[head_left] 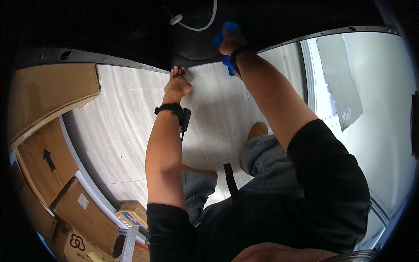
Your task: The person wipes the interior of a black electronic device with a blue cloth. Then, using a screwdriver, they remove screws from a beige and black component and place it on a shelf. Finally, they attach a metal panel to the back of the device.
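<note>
Black short fabric sleeves point(334, 159) are occupying the foreground; the right hand point(232, 43) is gripping a crumpled blue cloth point(230, 28) at the broad black panel point(196, 46), while the left hand point(176, 84), fingers loosely extended, is resting by its edge.

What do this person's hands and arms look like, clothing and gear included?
The left hand and right hand are ungloved. The short sleeves are black. On the left is a black wrist strap with a boxy black unit and dark cable; on the right, a black wristband.
</note>
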Tool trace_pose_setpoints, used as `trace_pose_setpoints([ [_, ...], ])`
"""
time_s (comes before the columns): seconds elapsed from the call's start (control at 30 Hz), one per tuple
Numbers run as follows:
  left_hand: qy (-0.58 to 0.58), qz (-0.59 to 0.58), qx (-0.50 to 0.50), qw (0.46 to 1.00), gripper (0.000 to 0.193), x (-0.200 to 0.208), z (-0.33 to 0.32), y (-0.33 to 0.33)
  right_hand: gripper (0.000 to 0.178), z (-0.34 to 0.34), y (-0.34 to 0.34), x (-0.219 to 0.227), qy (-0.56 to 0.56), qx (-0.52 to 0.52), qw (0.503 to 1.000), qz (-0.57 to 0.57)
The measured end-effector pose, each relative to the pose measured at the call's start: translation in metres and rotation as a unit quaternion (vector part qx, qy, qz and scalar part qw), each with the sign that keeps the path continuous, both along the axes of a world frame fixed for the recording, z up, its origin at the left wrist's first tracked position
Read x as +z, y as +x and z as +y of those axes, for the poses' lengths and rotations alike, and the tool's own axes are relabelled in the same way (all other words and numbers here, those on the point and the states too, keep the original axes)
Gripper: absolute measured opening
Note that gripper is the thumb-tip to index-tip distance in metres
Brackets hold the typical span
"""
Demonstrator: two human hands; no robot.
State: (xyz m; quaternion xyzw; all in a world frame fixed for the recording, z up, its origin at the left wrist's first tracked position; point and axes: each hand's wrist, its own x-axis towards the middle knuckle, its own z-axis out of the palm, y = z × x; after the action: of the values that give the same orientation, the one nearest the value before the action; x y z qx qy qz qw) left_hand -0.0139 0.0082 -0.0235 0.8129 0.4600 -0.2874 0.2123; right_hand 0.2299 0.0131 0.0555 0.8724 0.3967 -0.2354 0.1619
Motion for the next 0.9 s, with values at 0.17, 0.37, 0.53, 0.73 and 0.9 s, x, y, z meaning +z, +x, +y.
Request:
trace_pose_setpoints([
  [0.17, -0.006, 0.029, -0.052, 0.998, 0.074, 0.01, 0.002, 0.006, 0.084, -0.008, -0.017, -0.035, -0.113, 0.081, 0.986, -0.097],
  [0.37, -0.011, 0.013, -0.056, 0.998, 0.077, -0.004, 0.009, 0.001, 0.083, -0.016, -0.024, -0.026, -0.075, 0.022, 0.996, 0.033],
  [0.53, 0.002, 0.041, -0.098, 0.994, 0.074, 0.001, 0.007, 0.004, 0.096, -0.038, -0.028, 0.0, 0.008, -0.055, 0.995, 0.08],
  [0.73, -0.009, 0.022, -0.071, 0.997, 0.074, 0.029, -0.003, 0.012, 0.099, -0.061, -0.034, 0.016, 0.013, -0.012, 0.996, 0.084],
  [0.9, 0.006, 0.001, -0.071, 0.997, 0.074, 0.043, -0.009, 0.011, 0.1, -0.073, -0.065, -0.008, 0.028, 0.102, 0.992, 0.066],
])
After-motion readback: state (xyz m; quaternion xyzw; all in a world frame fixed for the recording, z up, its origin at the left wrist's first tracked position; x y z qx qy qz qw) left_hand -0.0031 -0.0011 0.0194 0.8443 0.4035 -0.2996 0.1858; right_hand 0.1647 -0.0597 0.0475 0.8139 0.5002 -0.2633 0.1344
